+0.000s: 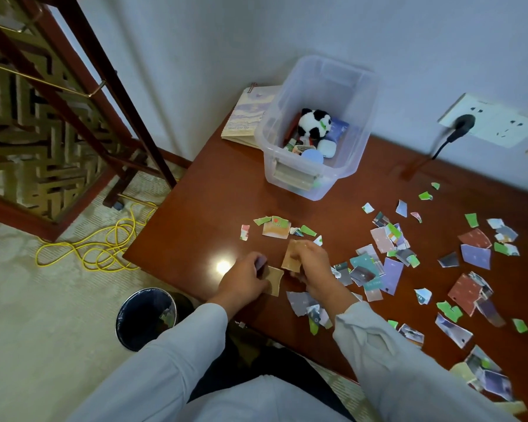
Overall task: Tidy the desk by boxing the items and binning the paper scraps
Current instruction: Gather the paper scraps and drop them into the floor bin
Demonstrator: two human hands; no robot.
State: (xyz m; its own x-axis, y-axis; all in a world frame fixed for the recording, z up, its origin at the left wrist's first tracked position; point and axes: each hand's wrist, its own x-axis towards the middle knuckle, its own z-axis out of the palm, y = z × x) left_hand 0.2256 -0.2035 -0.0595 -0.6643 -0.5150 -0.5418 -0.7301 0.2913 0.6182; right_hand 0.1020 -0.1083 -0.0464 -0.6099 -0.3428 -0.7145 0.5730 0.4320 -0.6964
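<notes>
Both hands work at the desk's near edge. The left hand (244,280) pinches a tan paper scrap (274,280), and the right hand (313,264) curls round a second tan scrap (290,257). The waste bin (147,318) stands on the floor down to the left, nearer the left hand, with nothing between. Loose scraps (390,269) litter the desk (214,193) rightward, well apart from the bin. Farther back, a clear storage box (272,159) holds a panda plush (314,123); a notebook (246,117) lies behind it.
</notes>
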